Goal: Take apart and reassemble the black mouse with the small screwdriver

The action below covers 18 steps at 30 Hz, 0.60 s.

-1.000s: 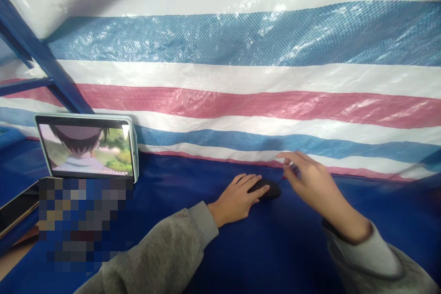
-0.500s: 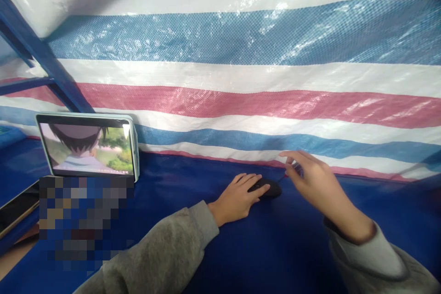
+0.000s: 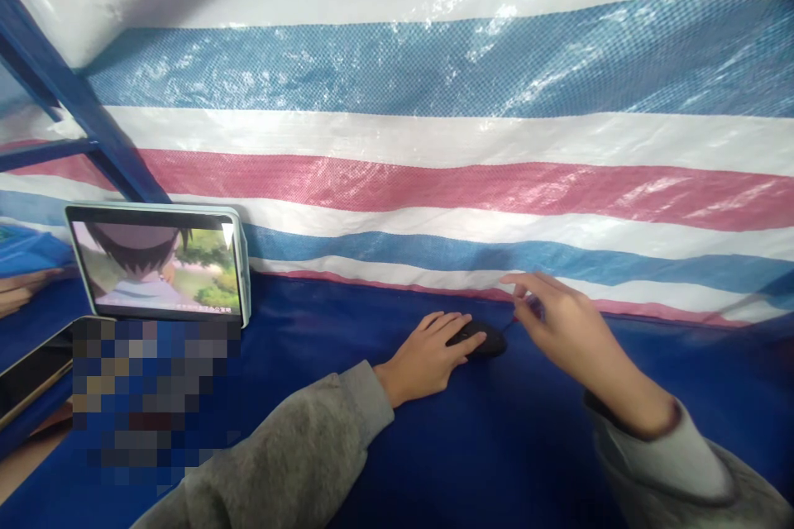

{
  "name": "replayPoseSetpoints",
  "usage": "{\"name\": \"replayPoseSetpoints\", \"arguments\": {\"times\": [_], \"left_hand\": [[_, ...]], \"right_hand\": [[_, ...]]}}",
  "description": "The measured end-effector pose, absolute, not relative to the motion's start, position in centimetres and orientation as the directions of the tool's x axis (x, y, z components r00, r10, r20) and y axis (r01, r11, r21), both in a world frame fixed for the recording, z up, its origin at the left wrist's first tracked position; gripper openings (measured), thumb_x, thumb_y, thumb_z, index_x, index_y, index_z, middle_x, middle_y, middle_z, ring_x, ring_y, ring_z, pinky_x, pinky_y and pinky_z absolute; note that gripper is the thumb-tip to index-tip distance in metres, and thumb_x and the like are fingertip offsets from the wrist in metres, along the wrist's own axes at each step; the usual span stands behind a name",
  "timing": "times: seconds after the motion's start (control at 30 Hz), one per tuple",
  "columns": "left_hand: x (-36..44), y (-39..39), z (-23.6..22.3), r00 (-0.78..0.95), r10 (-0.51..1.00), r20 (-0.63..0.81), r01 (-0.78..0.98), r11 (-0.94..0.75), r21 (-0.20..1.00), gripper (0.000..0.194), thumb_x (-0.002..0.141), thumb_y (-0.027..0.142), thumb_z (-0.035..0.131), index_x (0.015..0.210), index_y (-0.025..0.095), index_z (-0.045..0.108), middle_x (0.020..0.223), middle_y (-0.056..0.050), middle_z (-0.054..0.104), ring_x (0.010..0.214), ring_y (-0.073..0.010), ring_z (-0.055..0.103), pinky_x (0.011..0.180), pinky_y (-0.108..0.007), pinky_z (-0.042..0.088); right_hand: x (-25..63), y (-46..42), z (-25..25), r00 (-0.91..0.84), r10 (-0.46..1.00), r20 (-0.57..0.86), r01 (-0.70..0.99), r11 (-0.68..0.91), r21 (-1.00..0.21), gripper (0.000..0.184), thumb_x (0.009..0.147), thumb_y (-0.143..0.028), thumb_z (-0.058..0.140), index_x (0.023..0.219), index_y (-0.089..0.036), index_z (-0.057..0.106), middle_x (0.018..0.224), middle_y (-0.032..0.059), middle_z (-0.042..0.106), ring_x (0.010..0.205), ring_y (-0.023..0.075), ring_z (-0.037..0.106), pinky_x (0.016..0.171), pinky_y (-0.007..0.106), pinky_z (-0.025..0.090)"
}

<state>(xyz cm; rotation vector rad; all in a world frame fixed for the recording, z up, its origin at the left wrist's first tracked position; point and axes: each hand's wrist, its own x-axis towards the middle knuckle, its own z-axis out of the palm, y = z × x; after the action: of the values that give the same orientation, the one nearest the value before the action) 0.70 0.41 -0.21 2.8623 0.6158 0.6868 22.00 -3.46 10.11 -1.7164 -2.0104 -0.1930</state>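
My left hand [image 3: 428, 354] lies over a black computer mouse [image 3: 490, 340], its fingers gripping the near side and top against the blue surface. Just right of the mouse, my right hand [image 3: 552, 318] is raised with thumb and fingers pinched together. Between them is a slim item [image 3: 514, 317] with a bit of red and a thin dark shaft or line that runs towards the mouse's right end. Most of it is hidden by the fingers, so its kind cannot be told.
A tablet [image 3: 158, 264] playing a cartoon leans at the left back. Beside it lies a phone [image 3: 37, 364], near a pixelated patch. Another person's hand [image 3: 25, 289] shows at the left edge by a blue item. Striped sheeting [image 3: 434, 182] hangs behind the blue tabletop [image 3: 471, 446].
Another person's hand has come into view at the left edge, and the blue item there has shifted. My two hands and the mouse stay practically where they were.
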Motion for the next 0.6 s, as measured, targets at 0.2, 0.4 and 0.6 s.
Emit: {"name": "replayPoseSetpoints", "arguments": {"times": [0.2,0.4,0.6], "left_hand": [[0.66,0.43,-0.40,0.813,0.418,0.406,0.358,-0.908,0.218,0.045,0.099,0.023,0.050,0.144,0.024,0.041,0.150,-0.013,0.043,0.140,-0.0247,0.039,0.115,-0.046,0.032],[0.67,0.43,-0.33,0.814,0.415,0.407,0.354,-0.909,0.220,0.045,0.100,0.023,0.048,0.144,0.024,0.041,0.149,-0.013,0.043,0.140,-0.0252,0.039,0.114,-0.046,0.033],[0.65,0.41,-0.21,0.814,0.417,0.404,0.358,-0.908,0.217,0.045,0.099,0.022,0.049,0.143,0.024,0.042,0.149,-0.013,0.043,0.140,-0.0251,0.039,0.114,-0.046,0.032]], "right_hand": [[21.95,-3.27,9.64,-0.085,0.907,0.413,0.963,0.182,-0.200,0.028,0.090,-0.021,0.044,0.109,-0.020,0.065,0.093,0.0053,0.070,0.068,0.0188,0.065,0.067,0.032,0.048],[21.69,-3.50,9.96,-0.068,0.888,0.454,0.945,0.203,-0.255,0.028,0.087,-0.019,0.047,0.109,-0.021,0.064,0.090,0.0039,0.070,0.073,0.0193,0.066,0.067,0.031,0.048],[21.63,-3.50,9.94,-0.084,0.900,0.428,0.935,0.219,-0.278,0.028,0.086,-0.018,0.048,0.109,-0.022,0.064,0.091,0.0028,0.070,0.072,0.0183,0.066,0.071,0.031,0.048]]}}
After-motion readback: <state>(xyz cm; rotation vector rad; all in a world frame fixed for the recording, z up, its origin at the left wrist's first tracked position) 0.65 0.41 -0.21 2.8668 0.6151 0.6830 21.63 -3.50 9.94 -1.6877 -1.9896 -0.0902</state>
